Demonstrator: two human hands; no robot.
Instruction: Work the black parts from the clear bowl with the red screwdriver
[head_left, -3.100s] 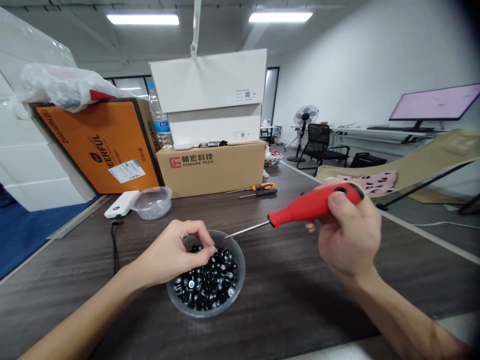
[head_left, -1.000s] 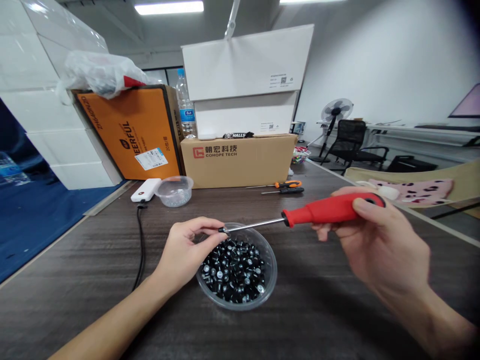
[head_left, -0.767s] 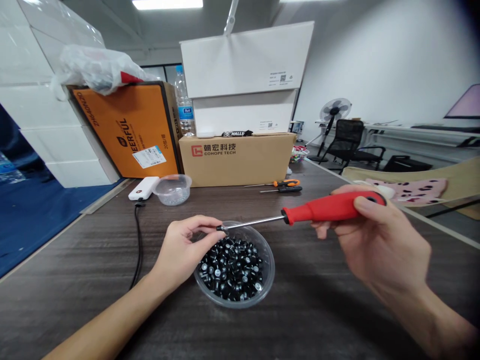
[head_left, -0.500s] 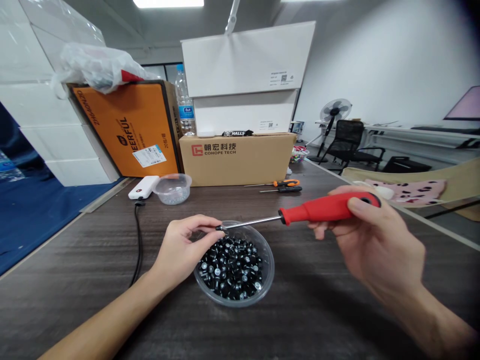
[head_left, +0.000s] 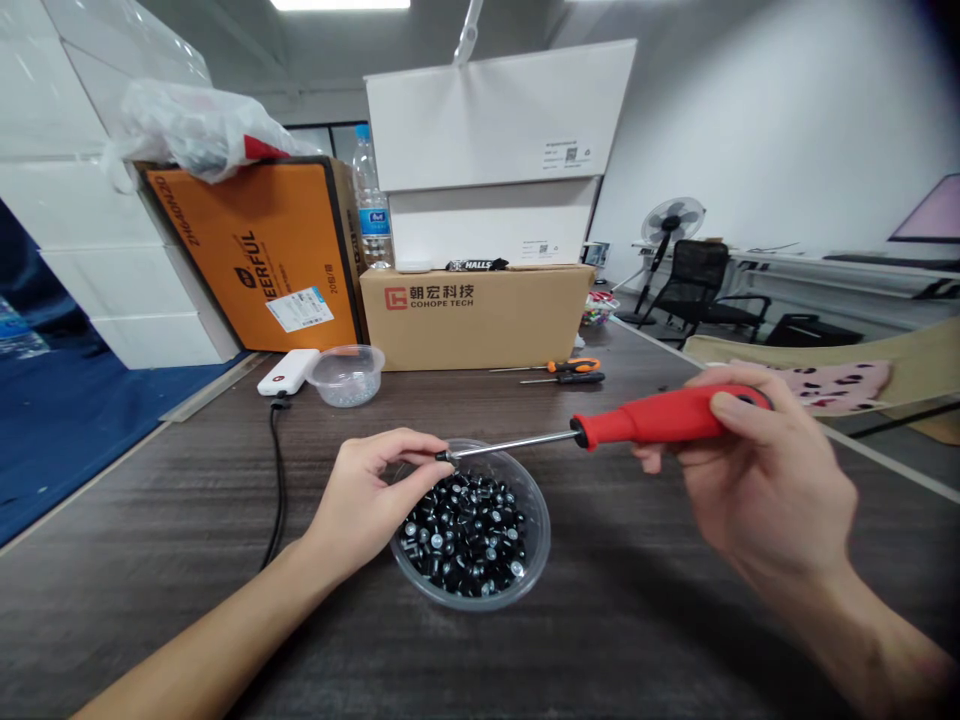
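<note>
Tightly wrapped fingers of the right hand clamp the red handle of a screwdriver, its steel shaft reaching left across the top of a clear plastic bowl. Thumb and forefinger of the left hand come together at the shaft's tip, just above the bowl's rim; a tiny dark piece seems to sit there, but it is too small to tell whether they pinch it. The bowl is heaped with small black parts with shiny metal centres, and it stands well out on a dark wood-grain surface. The likeliest trouble lies at the tip: a slip of the shaft or a loosened pinch could drop a piece among its lookalikes or send it rolling across the surface. The light bowl could also tip if a wrist or the shaft caught its rim. A black cable trails near the left forearm and could snag a sweep that way. Open surface surrounds the bowl, widest to the right and towards the person, while a second clear container and a white power bank stand farther off beyond it.
</note>
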